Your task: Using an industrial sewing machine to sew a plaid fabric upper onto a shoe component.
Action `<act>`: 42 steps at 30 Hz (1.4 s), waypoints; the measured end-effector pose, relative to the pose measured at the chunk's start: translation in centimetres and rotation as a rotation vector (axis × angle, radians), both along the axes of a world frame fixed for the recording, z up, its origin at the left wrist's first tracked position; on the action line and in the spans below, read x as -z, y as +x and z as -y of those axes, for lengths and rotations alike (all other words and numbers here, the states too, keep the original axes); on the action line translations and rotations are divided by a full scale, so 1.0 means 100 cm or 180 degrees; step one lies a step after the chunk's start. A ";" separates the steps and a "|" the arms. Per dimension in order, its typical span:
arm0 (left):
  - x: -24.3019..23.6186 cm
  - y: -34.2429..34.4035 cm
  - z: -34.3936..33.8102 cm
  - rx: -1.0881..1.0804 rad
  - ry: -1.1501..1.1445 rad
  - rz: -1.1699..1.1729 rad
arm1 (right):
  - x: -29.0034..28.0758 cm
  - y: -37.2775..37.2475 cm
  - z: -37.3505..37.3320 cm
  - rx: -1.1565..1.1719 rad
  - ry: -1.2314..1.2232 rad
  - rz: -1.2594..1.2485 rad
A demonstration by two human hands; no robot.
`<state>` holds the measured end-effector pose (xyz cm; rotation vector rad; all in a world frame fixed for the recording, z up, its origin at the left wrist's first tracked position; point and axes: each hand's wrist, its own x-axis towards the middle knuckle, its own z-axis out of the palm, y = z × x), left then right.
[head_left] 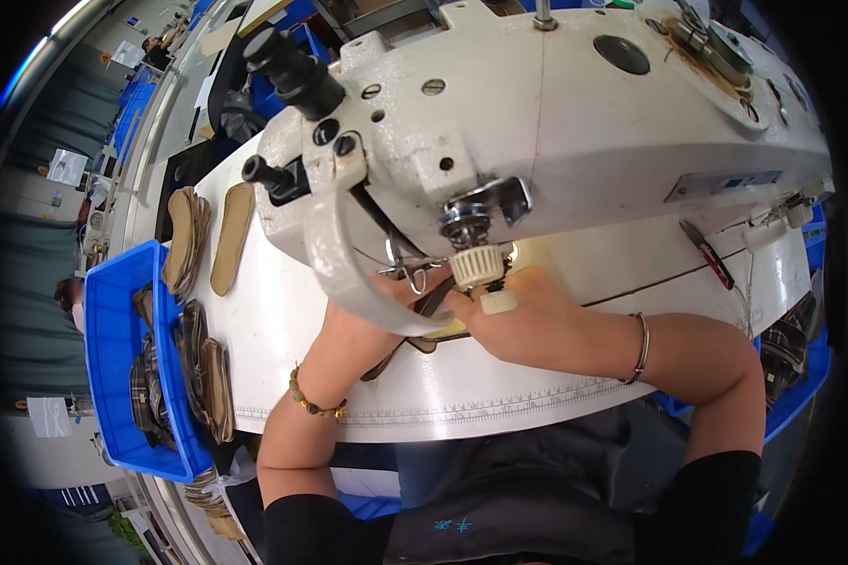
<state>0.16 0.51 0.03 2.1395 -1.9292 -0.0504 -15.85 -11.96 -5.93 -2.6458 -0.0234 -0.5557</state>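
Dark apron has blue marking; black sleeves flank it. Forward of it: beaded left bracelet, metal right bangle.

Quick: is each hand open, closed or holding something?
Left hand: at the dark piece, partly hidden by the machine; grip can't be told.
Right hand: curled beside the same piece; grip can't be told.

Brown piece, rounded edge showing, mostly hidden between hands, on white worktable.
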 end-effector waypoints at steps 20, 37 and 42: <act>-0.004 -0.007 0.008 0.0230 -0.0389 0.0013 | 0.013 0.000 -0.002 0.0107 0.0214 0.0164; 0.000 -0.008 -0.002 0.0213 -0.0172 -0.0438 | 0.003 -0.005 0.005 0.0074 0.0075 0.0253; 0.000 0.004 -0.003 0.0122 -0.0230 -0.0888 | -0.012 -0.010 -0.009 -0.0075 -0.0593 0.0211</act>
